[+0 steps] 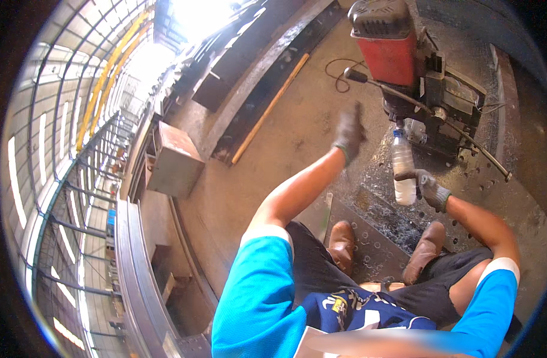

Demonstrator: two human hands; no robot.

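Note:
My right hand [429, 187], in a grey work glove, is closed around the lower part of a clear plastic bottle [403, 160] with pale liquid inside. The bottle stands tilted, its blue neck close beneath the drill spindle area. That machine is a red and black portable drill press [388, 58], with long metal feed levers [399, 92] ending in a dark knob. My left hand [350, 132], also gloved and somewhat blurred, hovers left of the machine with fingers stretched out and nothing visible in it. Below the bottle lies a drilled steel plate [375, 250], wet and strewn with dark shavings.
My brown boots [426, 247] rest on the plate. Leftward stand a metal box [177, 160] and long steel beams [148, 274]. A yellowish rod [270, 109] lies along a dark beam. A thin cable [339, 80] curls on the floor beside the machine.

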